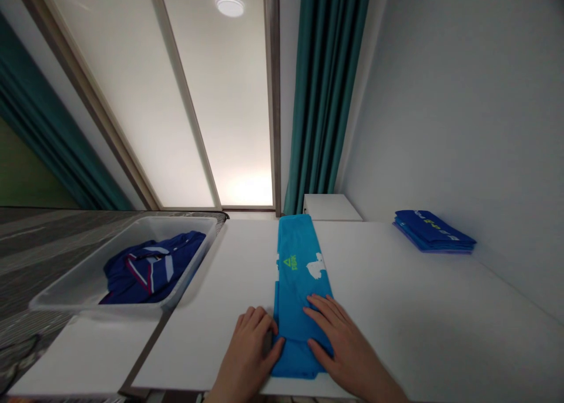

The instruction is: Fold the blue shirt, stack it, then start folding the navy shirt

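Note:
A bright blue shirt (299,303), folded into a long narrow strip, lies on the white table in front of me. It bears a green logo and a white print, and its near end is doubled over. At its left edge, my left hand (253,347) has curled fingers, with thumb and index tip close together on the fabric. My right hand (337,341) rests on the shirt's right side, its fingers spread out flat and the thumb apart.
On the left stands a translucent plastic bin (185,294) with dark blue clothing (150,268) inside. A stack of folded blue garments (434,232) lies at the right, near the wall. Behind the white table (396,309) are a small white cabinet (332,208) and a green curtain (328,97).

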Demonstrator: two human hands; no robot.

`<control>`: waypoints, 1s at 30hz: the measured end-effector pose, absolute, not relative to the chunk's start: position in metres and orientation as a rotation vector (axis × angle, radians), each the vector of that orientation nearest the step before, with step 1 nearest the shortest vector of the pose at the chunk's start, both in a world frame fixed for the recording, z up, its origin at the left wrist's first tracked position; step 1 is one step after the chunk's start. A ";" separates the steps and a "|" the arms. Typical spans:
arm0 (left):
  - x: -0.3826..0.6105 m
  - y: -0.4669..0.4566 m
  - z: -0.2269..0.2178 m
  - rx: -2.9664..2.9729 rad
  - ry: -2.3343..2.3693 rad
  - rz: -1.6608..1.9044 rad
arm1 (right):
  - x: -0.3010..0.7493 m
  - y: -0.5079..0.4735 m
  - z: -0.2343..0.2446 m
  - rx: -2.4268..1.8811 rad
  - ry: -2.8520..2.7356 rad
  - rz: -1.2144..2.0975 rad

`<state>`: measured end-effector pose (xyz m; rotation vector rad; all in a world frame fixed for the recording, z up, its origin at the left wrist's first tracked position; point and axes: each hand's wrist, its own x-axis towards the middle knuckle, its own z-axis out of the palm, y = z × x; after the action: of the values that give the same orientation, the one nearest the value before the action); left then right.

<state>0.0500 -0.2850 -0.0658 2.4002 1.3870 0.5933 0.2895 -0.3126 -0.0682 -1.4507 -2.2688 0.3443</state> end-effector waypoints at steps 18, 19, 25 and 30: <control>0.050 -0.283 -0.057 2.302 1.323 0.603 | 0.225 -0.300 -0.065 -1.332 -2.252 0.194; 0.050 -0.283 -0.057 2.294 1.323 0.598 | 0.226 -0.300 -0.065 -1.329 -2.221 0.220; 0.050 -0.284 -0.055 2.262 1.346 0.586 | 0.229 -0.301 -0.060 -1.338 -2.125 0.386; 0.052 -0.286 -0.050 2.248 1.375 0.561 | 0.229 -0.302 -0.061 -1.364 -2.131 0.404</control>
<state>0.0518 -0.2855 -0.0500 2.2476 1.3749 0.5614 0.2288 -0.3016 -0.0606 -1.3642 -2.1315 0.4044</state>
